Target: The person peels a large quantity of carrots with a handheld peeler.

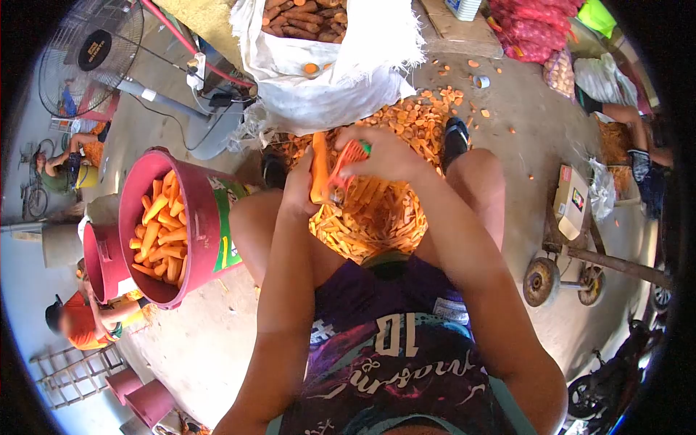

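Upright in my left hand (299, 181) is an orange carrot (320, 168), its skin mostly off. My right hand (384, 154) grips a red peeler (350, 161) with a bit of green at its end, held close beside the carrot. Below both hands, between my knees, lies a heap of carrot peelings (370, 225). To my left stands a big pink bucket (199, 228) holding many peeled carrots (161, 232).
Ahead is a white sack (312, 90) of unpeeled carrots (304, 18), with cut carrot ends (428, 116) scattered by it. A fan (94, 54) stands left, a hand cart (573, 261) right. Red net sacks (529, 29) lie far right. Another person (80, 319) sits at left.
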### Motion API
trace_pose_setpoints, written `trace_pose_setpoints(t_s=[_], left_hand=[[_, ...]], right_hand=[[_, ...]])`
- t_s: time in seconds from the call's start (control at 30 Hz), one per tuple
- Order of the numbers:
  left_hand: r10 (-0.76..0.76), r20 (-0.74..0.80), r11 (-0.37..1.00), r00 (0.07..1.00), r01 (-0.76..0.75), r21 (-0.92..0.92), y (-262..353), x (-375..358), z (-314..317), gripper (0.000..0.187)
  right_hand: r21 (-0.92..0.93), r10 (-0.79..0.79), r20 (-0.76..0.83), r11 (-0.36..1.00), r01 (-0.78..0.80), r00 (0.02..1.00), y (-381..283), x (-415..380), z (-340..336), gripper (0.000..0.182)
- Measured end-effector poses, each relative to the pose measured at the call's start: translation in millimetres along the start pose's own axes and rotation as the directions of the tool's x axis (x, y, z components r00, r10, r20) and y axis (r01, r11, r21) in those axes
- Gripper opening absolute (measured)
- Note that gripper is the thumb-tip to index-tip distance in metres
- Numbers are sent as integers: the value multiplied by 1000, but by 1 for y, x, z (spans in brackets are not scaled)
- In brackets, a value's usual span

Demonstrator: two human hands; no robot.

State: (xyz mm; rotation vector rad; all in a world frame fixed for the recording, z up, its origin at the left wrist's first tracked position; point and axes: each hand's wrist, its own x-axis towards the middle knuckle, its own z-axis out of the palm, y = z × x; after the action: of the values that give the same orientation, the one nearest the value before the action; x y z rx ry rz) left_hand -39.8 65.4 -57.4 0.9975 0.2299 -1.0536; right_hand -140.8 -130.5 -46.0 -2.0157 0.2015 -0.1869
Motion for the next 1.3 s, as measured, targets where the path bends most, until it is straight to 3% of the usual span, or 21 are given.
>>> trace_pose_setpoints(t_s=[0.03, 0.1, 0.17, 0.2, 0.27, 0.3, 0.37, 0.43, 0.53, 0.6, 0.63, 0.67, 0.77, 0.83, 0.93, 1.03, 1.1, 1.13, 1.17, 1.23, 1.3], left_hand=[[4, -71, 1000, 997, -3, 9, 0, -3, 10, 44], [8, 2, 1000, 1000, -8, 6, -6, 8, -13, 44], [-84, 255, 987, 963, 44, 157, 0, 4, -21, 46], [-86, 257, 986, 963, 46, 159, -2, -1, -15, 46], [8, 30, 979, 1000, -14, 202, 2, -32, 26, 43], [9, 30, 979, 1000, -15, 203, 2, -33, 23, 43], [4, 200, 991, 980, -30, 128, 2, -29, 4, 37], [-40, 181, 990, 983, 14, 142, 3, -7, -19, 40], [6, -76, 991, 997, 4, 135, 1, 0, -15, 42], [2, -83, 997, 997, 4, 72, 1, -7, 12, 42], [-4, -91, 1000, 996, 5, 11, 0, -8, 18, 42], [-45, 163, 994, 986, 28, 105, 4, -8, 0, 42], [-35, 59, 969, 998, 19, 245, -5, -9, -2, 44], [-24, 42, 969, 999, 13, 246, -6, -18, 6, 44], [-32, 67, 967, 997, 14, 253, 2, -26, -1, 45], [-33, 105, 987, 994, 16, 161, 3, -15, -13, 41], [38, -111, 986, 993, -19, 163, 3, -5, -20, 44], [17, -63, 995, 998, -11, 99, 4, 0, -25, 45], [17, -62, 995, 998, -11, 98, 5, -1, -17, 45], [27, -56, 999, 998, -25, 44, 3, -2, 1, 44], [-30, 51, 995, 998, 25, 98, 2, 1, -12, 45]], right_hand=[[-38, -60, 66, 997, 63, 996, -1, -3, 4, 54], [-8, -58, 59, 998, 59, 997, 5, 1, -2, 58], [15, 51, 23, 999, -51, 998, 18, 12, -18, 56], [30, 132, -46, 991, -130, 990, 40, 21, -22, 50], [79, 226, -131, 973, -217, 965, 61, 33, -44, 48], [138, 320, -206, 945, -297, 925, 65, 36, -48, 47], [142, 291, -191, 953, -267, 937, 55, 35, -50, 48], [144, 265, -166, 959, -243, 950, 33, 26, -46, 49], [51, 190, -31, 981, -188, 981, -6, 6, -17, 45], [-31, 38, 122, 999, -35, 992, -2, 0, 1, 50], [-31, 41, 116, 999, -37, 992, 1, 1, -1, 50], [-2, 15, 112, 1000, -15, 994, 6, 2, -4, 50], [80, -51, 18, 996, 50, 999, 27, 15, -21, 52], [4, 269, -132, 963, -271, 954, 33, 25, -41, 53], [77, 411, -188, 911, -404, 892, 35, 34, -56, 52], [91, 259, -208, 965, -245, 943, 29, 28, -44, 51], [52, 159, -106, 987, -154, 982, 15, 16, -28, 53], [26, 60, -7, 998, -60, 998, 7, 10, -20, 55], [25, 60, -7, 998, -60, 998, -1, 5, -12, 55], [-54, 17, 163, 999, -8, 986, -12, -3, -1, 44], [66, 12, 187, 998, -24, 982, -1, 1, 0, 44]])
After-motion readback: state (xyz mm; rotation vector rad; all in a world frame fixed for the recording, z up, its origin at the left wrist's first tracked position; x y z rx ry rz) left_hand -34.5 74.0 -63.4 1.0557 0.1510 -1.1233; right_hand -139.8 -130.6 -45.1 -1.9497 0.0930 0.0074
